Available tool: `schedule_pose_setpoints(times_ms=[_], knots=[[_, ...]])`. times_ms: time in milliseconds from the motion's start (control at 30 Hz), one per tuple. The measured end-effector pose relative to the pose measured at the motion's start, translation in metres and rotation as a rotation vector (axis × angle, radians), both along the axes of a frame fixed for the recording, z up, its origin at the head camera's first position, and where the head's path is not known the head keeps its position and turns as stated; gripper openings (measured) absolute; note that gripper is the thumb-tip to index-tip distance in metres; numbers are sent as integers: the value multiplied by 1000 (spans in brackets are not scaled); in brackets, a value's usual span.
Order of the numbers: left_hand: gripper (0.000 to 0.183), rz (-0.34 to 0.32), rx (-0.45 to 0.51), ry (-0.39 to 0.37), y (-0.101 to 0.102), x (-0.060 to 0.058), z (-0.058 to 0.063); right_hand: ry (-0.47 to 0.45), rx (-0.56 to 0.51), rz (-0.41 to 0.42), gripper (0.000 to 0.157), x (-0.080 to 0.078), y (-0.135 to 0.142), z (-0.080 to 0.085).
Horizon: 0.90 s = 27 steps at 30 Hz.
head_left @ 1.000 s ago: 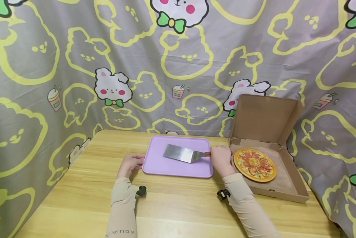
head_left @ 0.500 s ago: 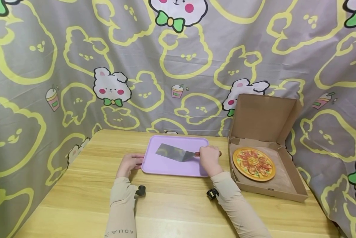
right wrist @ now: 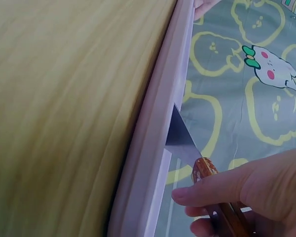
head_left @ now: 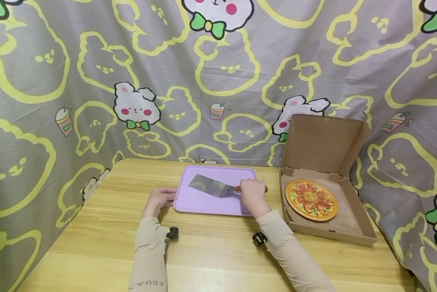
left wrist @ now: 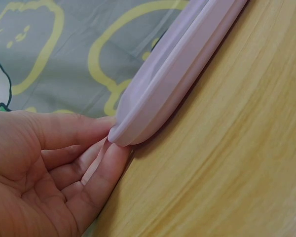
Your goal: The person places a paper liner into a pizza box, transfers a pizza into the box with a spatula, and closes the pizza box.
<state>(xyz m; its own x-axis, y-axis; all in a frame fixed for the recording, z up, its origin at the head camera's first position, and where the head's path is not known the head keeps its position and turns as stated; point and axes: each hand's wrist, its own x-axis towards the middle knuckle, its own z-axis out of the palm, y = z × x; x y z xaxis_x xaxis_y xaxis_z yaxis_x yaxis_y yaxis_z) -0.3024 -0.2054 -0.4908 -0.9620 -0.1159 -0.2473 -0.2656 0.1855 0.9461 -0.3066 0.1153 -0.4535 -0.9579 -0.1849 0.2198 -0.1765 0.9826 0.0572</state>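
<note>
In the head view, my left hand [head_left: 160, 200] is at the near left side of a purple tray [head_left: 200, 206]. Up close in the left wrist view, that hand [left wrist: 64, 163] pinches the tray's corner [left wrist: 138, 116], one digit at the rim and another beneath. My right hand [head_left: 252, 194] grips the brown wooden handle [right wrist: 203, 168] of a metal spatula [head_left: 207, 186]. Its wide, flat blade lies over the middle of the tray, pointing left, and the handle's end sticks out past the fist on the right.
Right of the tray stands a brown cardboard pizza box [head_left: 353, 235], its lid [head_left: 322, 142] raised. A round pizza [head_left: 311, 200] sits on brown paper inside. All rest on a wooden table [head_left: 211, 255], with a patterned grey cloth [head_left: 181, 52] hanging behind and at both sides.
My right hand and the spatula have slid left across the tray, mostly in the first half second. My left hand has kept its place at the tray's edge.
</note>
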Motion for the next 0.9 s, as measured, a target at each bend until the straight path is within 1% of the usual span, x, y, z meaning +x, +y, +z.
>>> schedule_pose_setpoints(times_ms=[300,533,667,800,900], knots=[[35,-1,8,5,-1,1,1,-4,16,22,18,9,5,8],[35,-2,14,-3,-1,2,2,33,14,51,35,18,12,15],[34,2,7,-5,0,1,3,75,28,84,39,24,18,20],[34,8,2,-9,0,1,3,132,38,125,40,32,23,29],[34,7,9,-7,-1,0,1,194,27,164,43,37,29,37]])
